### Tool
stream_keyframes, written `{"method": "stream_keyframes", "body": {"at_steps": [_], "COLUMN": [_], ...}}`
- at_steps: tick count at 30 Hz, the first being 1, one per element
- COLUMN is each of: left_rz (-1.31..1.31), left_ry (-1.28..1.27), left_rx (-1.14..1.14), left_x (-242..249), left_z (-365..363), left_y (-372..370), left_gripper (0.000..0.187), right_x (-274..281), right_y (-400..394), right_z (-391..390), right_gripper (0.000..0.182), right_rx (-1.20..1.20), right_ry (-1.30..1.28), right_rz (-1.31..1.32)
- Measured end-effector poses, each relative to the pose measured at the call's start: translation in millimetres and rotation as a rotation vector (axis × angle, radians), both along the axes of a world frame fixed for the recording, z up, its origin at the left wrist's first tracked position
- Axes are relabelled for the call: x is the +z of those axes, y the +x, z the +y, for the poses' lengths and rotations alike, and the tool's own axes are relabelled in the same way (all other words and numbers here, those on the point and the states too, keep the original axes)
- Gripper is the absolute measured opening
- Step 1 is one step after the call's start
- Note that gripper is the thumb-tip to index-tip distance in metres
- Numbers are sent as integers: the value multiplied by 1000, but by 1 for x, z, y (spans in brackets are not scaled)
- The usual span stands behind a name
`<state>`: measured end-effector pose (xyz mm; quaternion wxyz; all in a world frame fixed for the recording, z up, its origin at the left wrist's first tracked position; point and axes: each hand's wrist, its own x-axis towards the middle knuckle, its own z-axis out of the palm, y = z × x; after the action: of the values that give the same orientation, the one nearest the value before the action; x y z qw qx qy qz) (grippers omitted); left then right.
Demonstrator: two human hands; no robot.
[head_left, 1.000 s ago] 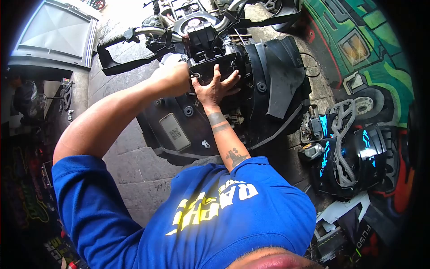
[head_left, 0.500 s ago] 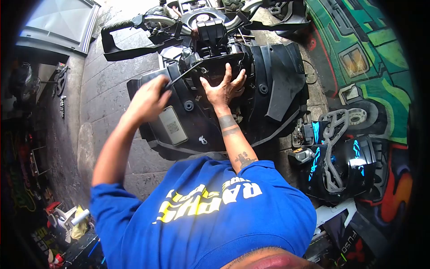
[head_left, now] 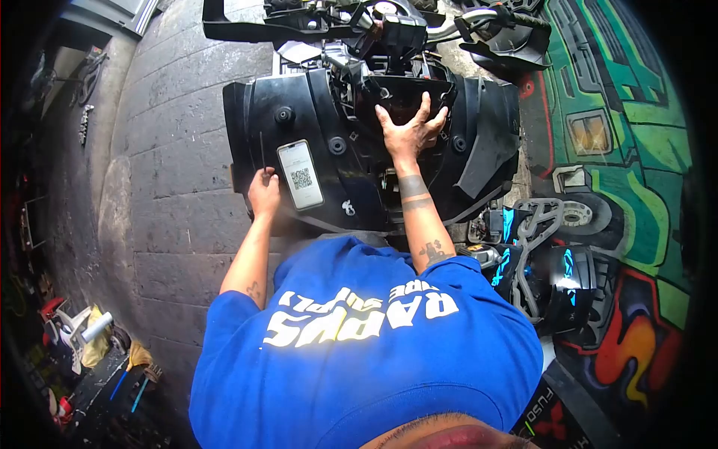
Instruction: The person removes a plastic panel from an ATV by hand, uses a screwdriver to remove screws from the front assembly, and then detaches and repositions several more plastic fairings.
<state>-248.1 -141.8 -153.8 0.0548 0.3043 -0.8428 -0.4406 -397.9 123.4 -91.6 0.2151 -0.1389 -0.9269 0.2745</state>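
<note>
The black plastic front bodywork (head_left: pixel 351 172) of a quad bike lies before me. My right hand (head_left: pixel 410 141) rests on its dark centre panel (head_left: pixel 407 88), fingers spread and thumb out to the left, holding nothing. At the left edge of the bodywork, my left hand (head_left: pixel 264 193) is closed around a screwdriver (head_left: pixel 262 150); its thin dark shaft points up and away from me, while the handle is mostly hidden in my fingers. Just right of that hand, a phone (head_left: pixel 314 196) with a square code on its screen lies on the fender.
Handlebars (head_left: pixel 449 31) and hand guards (head_left: pixel 247 30) stand beyond the bodywork. To the right sit a black and blue plastic body part (head_left: pixel 550 292) and a painted wall (head_left: pixel 621 127). Dark paving (head_left: pixel 172 150) runs along the left, with a cluttered bench (head_left: pixel 97 382) at lower left.
My left hand has drawn the screwdriver away from the centre panel, down and left to beside the phone. My right hand stays on the panel. The view has shifted.
</note>
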Motion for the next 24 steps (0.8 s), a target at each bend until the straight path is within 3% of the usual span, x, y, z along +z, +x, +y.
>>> {"method": "stream_keyframes", "body": {"at_steps": [6,12,17,24], "left_rz": [-93,-20,-20,-90], "left_ry": [143,232,172,171], "left_rx": [-32,-112,-127,-112], "left_x": [12,10,10,19], "left_z": [5,8,6,3], "left_y": [1,8,-4,-20], "left_gripper": [31,44,45,38], "right_x": [1,-7,-14,0], "right_y": [4,5,14,19], "right_z": [4,13,28,25], "right_gripper": [100,97,93,94], "right_rx": [31,82,152,121], "right_ry": [27,111,97,13], "right_rz": [-4,96,147,0]}}
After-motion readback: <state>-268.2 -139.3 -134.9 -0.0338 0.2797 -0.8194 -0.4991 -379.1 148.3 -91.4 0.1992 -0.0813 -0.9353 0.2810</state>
